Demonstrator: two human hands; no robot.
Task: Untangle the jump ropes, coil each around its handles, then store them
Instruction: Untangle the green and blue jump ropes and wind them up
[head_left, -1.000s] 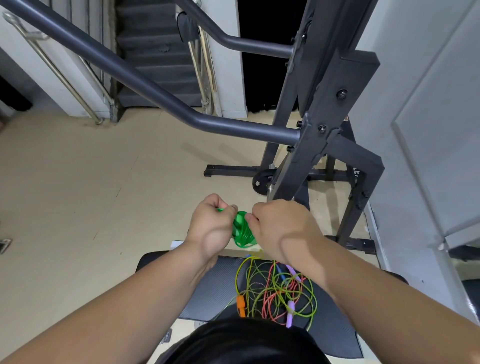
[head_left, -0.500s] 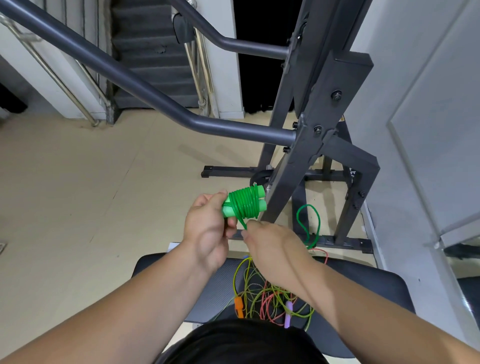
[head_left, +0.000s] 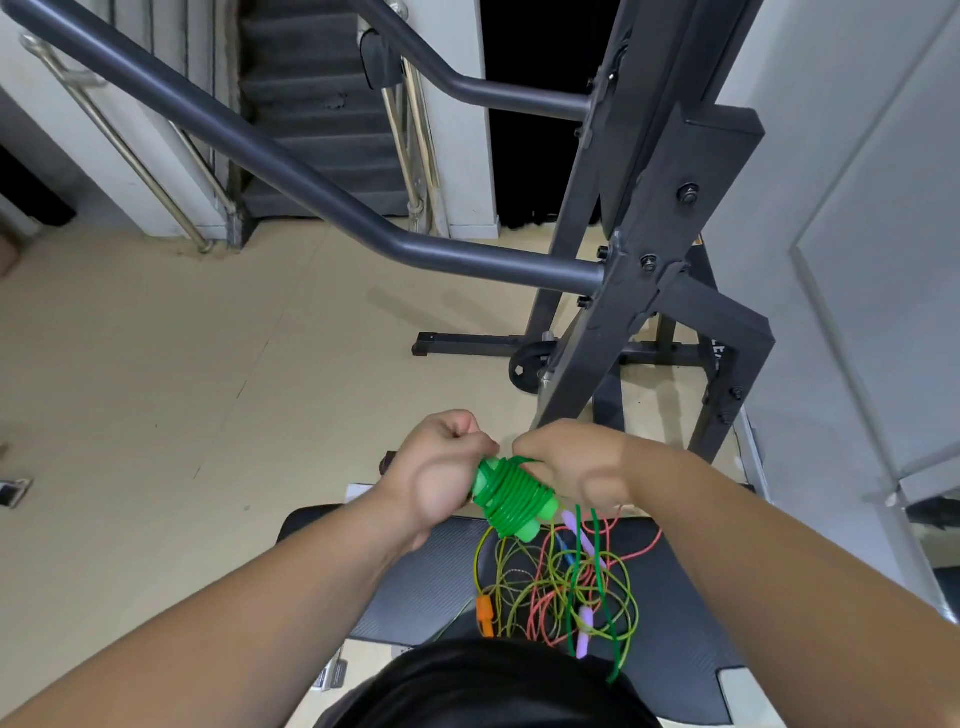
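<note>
Bench pad (head_left: 405, 582), near: tangled ropes (head_left: 561, 587). Left hand (head_left: 441, 467) and right hand (head_left: 576, 462) both clamp green rope (head_left: 511, 493); coiling seemingly near done, loose tail likely needs tucking.

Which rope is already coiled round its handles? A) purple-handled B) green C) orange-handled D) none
B: the green rope is wound round its handles, gripped by the left hand and right hand. The orange handle and purple handle lie in the loose tangle on the black pad.

Glossy plastic green rope (head_left: 511, 493); matt painted metal frame (head_left: 644, 218); textured black mat (head_left: 415, 587).
</note>
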